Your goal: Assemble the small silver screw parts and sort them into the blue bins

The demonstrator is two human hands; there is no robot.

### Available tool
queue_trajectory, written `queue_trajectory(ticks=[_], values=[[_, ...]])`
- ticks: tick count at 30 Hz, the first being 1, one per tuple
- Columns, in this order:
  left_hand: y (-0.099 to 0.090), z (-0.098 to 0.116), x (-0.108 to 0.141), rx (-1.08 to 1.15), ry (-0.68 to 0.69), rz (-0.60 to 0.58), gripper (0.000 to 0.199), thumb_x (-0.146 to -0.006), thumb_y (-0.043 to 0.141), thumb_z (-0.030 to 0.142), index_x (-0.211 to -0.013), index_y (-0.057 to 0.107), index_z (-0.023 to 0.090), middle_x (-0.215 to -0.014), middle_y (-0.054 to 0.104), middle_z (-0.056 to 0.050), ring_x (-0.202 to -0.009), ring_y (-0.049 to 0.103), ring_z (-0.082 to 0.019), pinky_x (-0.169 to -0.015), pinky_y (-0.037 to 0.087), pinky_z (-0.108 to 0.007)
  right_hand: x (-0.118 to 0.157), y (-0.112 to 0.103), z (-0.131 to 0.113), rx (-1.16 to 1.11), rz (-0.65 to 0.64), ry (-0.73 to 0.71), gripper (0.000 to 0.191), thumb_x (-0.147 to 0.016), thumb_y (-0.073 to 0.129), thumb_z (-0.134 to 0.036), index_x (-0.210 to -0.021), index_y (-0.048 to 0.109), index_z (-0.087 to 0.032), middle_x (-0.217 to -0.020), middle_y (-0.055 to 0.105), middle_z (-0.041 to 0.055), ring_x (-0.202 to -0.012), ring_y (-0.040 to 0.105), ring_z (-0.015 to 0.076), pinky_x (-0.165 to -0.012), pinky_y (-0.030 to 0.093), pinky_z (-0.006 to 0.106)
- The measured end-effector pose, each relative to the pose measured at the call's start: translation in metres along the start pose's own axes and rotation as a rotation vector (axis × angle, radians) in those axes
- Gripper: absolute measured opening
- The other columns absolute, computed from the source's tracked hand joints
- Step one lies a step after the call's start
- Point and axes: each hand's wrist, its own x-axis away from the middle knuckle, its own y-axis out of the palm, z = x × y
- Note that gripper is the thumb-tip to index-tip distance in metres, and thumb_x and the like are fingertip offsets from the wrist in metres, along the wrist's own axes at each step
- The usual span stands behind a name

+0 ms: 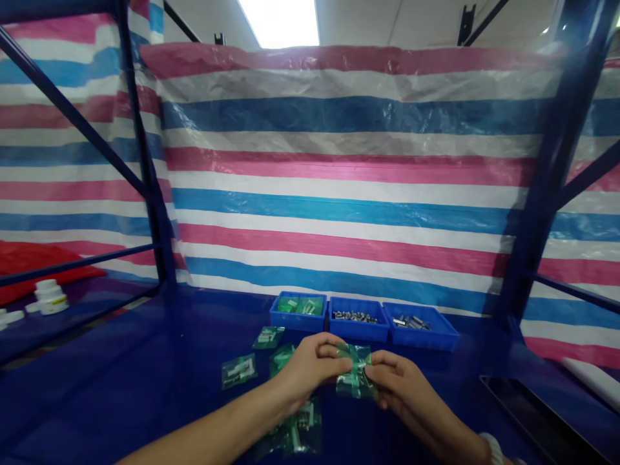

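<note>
A small clear green-tinted bag (356, 371) with metal parts inside is held up in the middle. My left hand (314, 363) pinches its left side between thumb and fingers. On the bag's right side, my right hand (400, 381) grips it the same way, thumb on the front. Similar bags lie on the blue table around my left arm: one flat bag (239, 371) at the left, a smaller one (268, 337) behind it, another partly hidden behind my left hand, and a pile of bags (305, 426) below my left wrist.
Three blue bins stand behind the hands: one with green bags (298, 325), one with small metal pieces (358, 331), one with longer metal pieces (420, 336). A dark flat device (542, 420) lies at right. White bottles (50, 297) stand far left. Blue posts flank the table.
</note>
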Motion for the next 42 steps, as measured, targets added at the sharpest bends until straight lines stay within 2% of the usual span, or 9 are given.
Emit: queue_trajectory(ticks=[4,7,10,13,18,22,25,31,42], values=[[0.001,0.004,0.004,-0.218,0.274,0.011,0.025,-0.065,0.074,0.018,-0.083,0.058,0.016,-0.068,0.058,0.003,-0.061,0.056,-0.011,-0.060,0.045,-0.025,0.002,-0.005,-0.004,0.305,0.069,-0.233,0.026,-0.074,0.069,-0.039,-0.078,0.056,-0.017,-0.060,0.056,-0.0019,-0.053,0.055,0.0126,-0.048,0.046,0.023],[-0.004,0.011,0.012,-0.611,0.741,-0.070,0.010,-0.076,0.059,0.010,-0.078,0.060,0.019,-0.089,0.067,-0.005,-0.087,0.062,-0.020,-0.079,0.049,-0.035,0.010,-0.010,-0.011,0.687,0.123,-0.686,0.004,-0.082,0.059,-0.022,-0.079,0.060,-0.020,-0.082,0.064,0.0049,-0.080,0.061,0.0197,-0.071,0.051,0.033],[-0.014,0.012,0.017,-1.041,1.198,-0.159,0.020,-0.082,0.051,0.008,-0.081,0.064,0.024,-0.102,0.070,-0.005,-0.102,0.058,-0.023,-0.092,0.044,-0.044,0.020,-0.013,-0.017,1.012,0.162,-1.108,0.020,-0.081,0.054,-0.006,-0.077,0.061,-0.024,-0.093,0.065,0.0046,-0.092,0.057,0.0222,-0.084,0.045,0.042],[-0.020,0.006,0.017,-1.230,1.341,-0.158,0.018,-0.084,0.053,0.012,-0.081,0.064,0.026,-0.105,0.071,-0.004,-0.102,0.059,-0.024,-0.092,0.045,-0.047,0.025,-0.013,-0.020,1.113,0.241,-1.281,0.025,-0.077,0.056,0.000,-0.075,0.061,-0.025,-0.092,0.063,0.0039,-0.088,0.056,0.0218,-0.081,0.046,0.043],[-0.018,0.003,0.009,-1.049,1.201,-0.090,0.018,-0.081,0.050,0.010,-0.082,0.061,0.024,-0.102,0.071,-0.005,-0.102,0.059,-0.023,-0.090,0.047,-0.042,0.020,-0.010,-0.018,1.099,0.227,-1.177,0.024,-0.082,0.052,-0.001,-0.083,0.060,-0.024,-0.092,0.061,0.0050,-0.092,0.054,0.0218,-0.083,0.046,0.041],[-0.041,0.018,-0.019,-0.737,0.913,0.417,0.011,-0.085,0.052,0.024,-0.094,0.059,0.020,-0.091,0.069,-0.006,-0.087,0.063,-0.019,-0.080,0.050,-0.033,0.014,-0.009,-0.013,1.001,0.219,-0.993,0.022,-0.087,0.048,-0.008,-0.098,0.058,-0.024,-0.096,0.059,0.0069,-0.095,0.055,0.0218,-0.083,0.046,0.038],[-0.081,0.031,-0.046,-0.703,0.700,0.626,0.033,-0.086,0.048,0.033,-0.114,0.053,0.017,-0.084,0.067,-0.004,-0.078,0.064,-0.018,-0.070,0.049,-0.028,0.013,-0.008,-0.009,0.948,0.180,-0.894,0.020,-0.088,0.045,-0.012,-0.095,0.059,-0.023,-0.096,0.058,0.0070,-0.094,0.055,0.0216,-0.081,0.046,0.035],[-0.138,0.022,-0.074,-0.816,0.541,0.672,0.036,-0.080,0.051,0.032,-0.112,0.055,0.015,-0.071,0.066,-0.001,-0.070,0.064,-0.019,-0.065,0.048,-0.026,0.012,-0.007,-0.004,0.916,0.112,-0.811,0.020,-0.089,0.044,-0.015,-0.094,0.062,-0.023,-0.096,0.058,0.0074,-0.094,0.056,0.0215,-0.082,0.046,0.035],[-0.138,0.022,-0.069,-1.165,0.331,0.680,0.045,-0.073,0.058,0.024,-0.117,0.058,0.016,-0.112,0.058,-0.012,-0.103,0.058,-0.027,-0.086,0.045,-0.034,0.009,-0.010,-0.004,0.922,0.125,-0.777,0.019,-0.087,0.047,-0.019,-0.097,0.062,-0.023,-0.099,0.061,0.0073,-0.097,0.058,0.0226,-0.086,0.048,0.037]])
